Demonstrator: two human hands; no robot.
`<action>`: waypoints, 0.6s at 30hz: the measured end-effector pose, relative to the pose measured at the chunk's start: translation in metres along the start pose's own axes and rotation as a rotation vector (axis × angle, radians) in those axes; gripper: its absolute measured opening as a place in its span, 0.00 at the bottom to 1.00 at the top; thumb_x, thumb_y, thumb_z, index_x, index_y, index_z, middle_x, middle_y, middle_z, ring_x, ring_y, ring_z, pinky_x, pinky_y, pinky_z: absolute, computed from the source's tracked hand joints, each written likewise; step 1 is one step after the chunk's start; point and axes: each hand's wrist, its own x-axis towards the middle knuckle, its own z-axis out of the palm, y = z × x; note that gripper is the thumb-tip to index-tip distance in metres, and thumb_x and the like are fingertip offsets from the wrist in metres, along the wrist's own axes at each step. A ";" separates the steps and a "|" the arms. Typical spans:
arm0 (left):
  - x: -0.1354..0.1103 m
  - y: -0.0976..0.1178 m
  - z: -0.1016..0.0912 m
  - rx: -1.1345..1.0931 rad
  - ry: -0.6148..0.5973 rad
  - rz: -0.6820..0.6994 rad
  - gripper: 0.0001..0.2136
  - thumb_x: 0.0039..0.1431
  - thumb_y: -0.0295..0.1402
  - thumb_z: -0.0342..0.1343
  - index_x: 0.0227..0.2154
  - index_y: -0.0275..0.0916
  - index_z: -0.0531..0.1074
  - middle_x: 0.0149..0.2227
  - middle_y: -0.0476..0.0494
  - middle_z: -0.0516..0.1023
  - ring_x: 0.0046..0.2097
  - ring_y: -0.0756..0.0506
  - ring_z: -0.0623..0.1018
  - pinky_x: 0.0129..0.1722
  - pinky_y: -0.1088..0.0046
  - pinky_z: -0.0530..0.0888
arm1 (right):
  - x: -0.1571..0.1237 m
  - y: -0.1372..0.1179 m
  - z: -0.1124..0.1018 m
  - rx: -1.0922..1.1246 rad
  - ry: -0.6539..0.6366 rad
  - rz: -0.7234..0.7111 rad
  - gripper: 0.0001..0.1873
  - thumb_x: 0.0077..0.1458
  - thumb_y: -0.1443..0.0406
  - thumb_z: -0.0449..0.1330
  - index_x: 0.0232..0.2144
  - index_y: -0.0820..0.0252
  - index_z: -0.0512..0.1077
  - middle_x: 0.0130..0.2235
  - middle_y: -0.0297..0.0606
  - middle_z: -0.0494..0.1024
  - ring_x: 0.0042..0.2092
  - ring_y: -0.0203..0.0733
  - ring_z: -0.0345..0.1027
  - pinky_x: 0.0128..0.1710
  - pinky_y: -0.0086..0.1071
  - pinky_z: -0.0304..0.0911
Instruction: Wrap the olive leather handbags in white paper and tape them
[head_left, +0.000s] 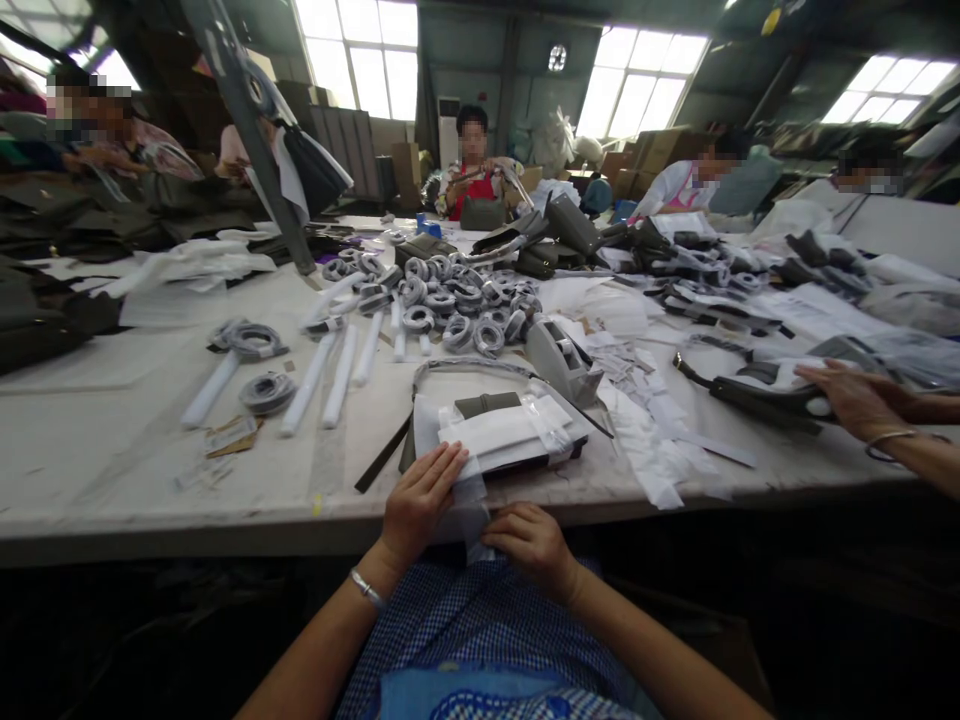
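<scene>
In front of me at the table's edge lies a dark olive handbag [486, 404], its strap looped out behind it. White wrapping paper [506, 437] covers much of the bag, with a clear patch of film or tape at its right side. My left hand [421, 502] rests on the paper's left end, fingers stretched out flat. A translucent plastic strip [471, 500] hangs from there over the edge. Beside its lower part, my right hand [531, 545] pinches the strip between thumb and fingers; the fingertips are partly hidden.
A grey tape dispenser [562, 362] stands just behind the bag. Coiled wrapped straps [442, 295] pile up beyond, with white rolls [341, 378] to the left. Paper scraps [649, 420] lie to the right. A co-worker's hand [855, 395] touches another bag [765, 400] at far right.
</scene>
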 end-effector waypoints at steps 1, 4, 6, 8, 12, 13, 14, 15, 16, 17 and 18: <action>0.000 0.000 0.000 0.001 -0.001 -0.006 0.28 0.65 0.25 0.51 0.67 0.40 0.55 0.63 0.42 0.67 0.64 0.41 0.66 0.62 0.59 0.69 | 0.000 0.000 -0.005 0.017 -0.014 -0.003 0.08 0.64 0.68 0.57 0.39 0.57 0.77 0.36 0.37 0.82 0.37 0.39 0.73 0.40 0.35 0.68; 0.000 0.001 0.001 0.003 0.008 -0.020 0.28 0.65 0.25 0.51 0.66 0.41 0.55 0.63 0.41 0.68 0.63 0.40 0.68 0.61 0.58 0.70 | 0.008 -0.001 -0.019 0.056 -0.023 -0.006 0.08 0.63 0.65 0.61 0.44 0.58 0.75 0.40 0.38 0.82 0.39 0.38 0.75 0.47 0.36 0.68; 0.000 0.001 0.001 0.006 0.028 -0.017 0.27 0.65 0.25 0.51 0.66 0.41 0.56 0.62 0.41 0.69 0.63 0.40 0.69 0.60 0.58 0.71 | 0.018 0.000 -0.024 -0.011 0.017 0.011 0.14 0.62 0.66 0.61 0.51 0.58 0.73 0.45 0.40 0.81 0.45 0.39 0.75 0.52 0.36 0.66; 0.000 0.001 0.002 0.012 0.047 -0.011 0.26 0.66 0.25 0.50 0.66 0.41 0.57 0.61 0.41 0.70 0.62 0.41 0.69 0.60 0.58 0.71 | 0.032 0.003 -0.025 -0.128 0.034 0.015 0.20 0.63 0.70 0.59 0.56 0.56 0.69 0.50 0.40 0.79 0.51 0.41 0.72 0.57 0.39 0.63; 0.000 0.001 0.003 0.021 0.058 -0.011 0.25 0.66 0.24 0.49 0.65 0.41 0.59 0.61 0.42 0.70 0.62 0.41 0.70 0.59 0.59 0.72 | 0.059 0.011 -0.020 -0.236 0.032 -0.037 0.23 0.63 0.72 0.56 0.59 0.53 0.68 0.51 0.38 0.79 0.53 0.42 0.69 0.61 0.41 0.58; 0.000 0.001 0.003 0.025 0.061 -0.010 0.24 0.66 0.24 0.49 0.64 0.40 0.59 0.61 0.42 0.71 0.62 0.41 0.70 0.59 0.59 0.72 | 0.065 0.012 -0.020 -0.239 0.045 -0.044 0.22 0.63 0.72 0.56 0.58 0.53 0.69 0.49 0.37 0.80 0.52 0.42 0.70 0.60 0.40 0.59; 0.001 0.001 0.003 0.028 0.068 -0.009 0.24 0.66 0.23 0.49 0.64 0.40 0.60 0.60 0.42 0.71 0.62 0.41 0.70 0.59 0.59 0.72 | 0.070 0.014 -0.020 -0.239 0.060 -0.044 0.21 0.63 0.71 0.57 0.56 0.54 0.70 0.48 0.38 0.80 0.50 0.42 0.70 0.58 0.40 0.61; 0.001 0.001 0.003 0.031 0.074 -0.008 0.25 0.66 0.23 0.50 0.64 0.40 0.60 0.60 0.42 0.72 0.61 0.42 0.71 0.59 0.59 0.72 | 0.074 0.015 -0.021 -0.237 0.066 -0.038 0.19 0.62 0.70 0.58 0.55 0.54 0.72 0.46 0.38 0.80 0.49 0.43 0.70 0.56 0.40 0.62; 0.002 0.002 0.003 0.032 0.079 -0.007 0.25 0.65 0.23 0.50 0.64 0.40 0.60 0.60 0.42 0.72 0.61 0.42 0.71 0.59 0.59 0.72 | 0.077 0.017 -0.022 -0.229 0.066 -0.037 0.17 0.62 0.69 0.58 0.52 0.54 0.73 0.45 0.37 0.81 0.48 0.43 0.71 0.55 0.40 0.62; 0.002 0.002 0.003 0.033 0.082 -0.007 0.25 0.65 0.22 0.51 0.64 0.40 0.60 0.60 0.42 0.72 0.61 0.42 0.71 0.59 0.59 0.73 | 0.079 0.018 -0.024 -0.216 0.058 -0.044 0.14 0.63 0.69 0.58 0.50 0.54 0.75 0.44 0.37 0.81 0.47 0.42 0.71 0.53 0.39 0.63; 0.002 0.002 0.002 0.033 0.083 -0.007 0.25 0.65 0.22 0.51 0.64 0.40 0.60 0.60 0.42 0.72 0.61 0.42 0.71 0.59 0.60 0.73 | 0.080 0.019 -0.026 -0.199 0.047 -0.057 0.12 0.63 0.69 0.58 0.47 0.53 0.76 0.42 0.35 0.81 0.45 0.41 0.72 0.52 0.39 0.63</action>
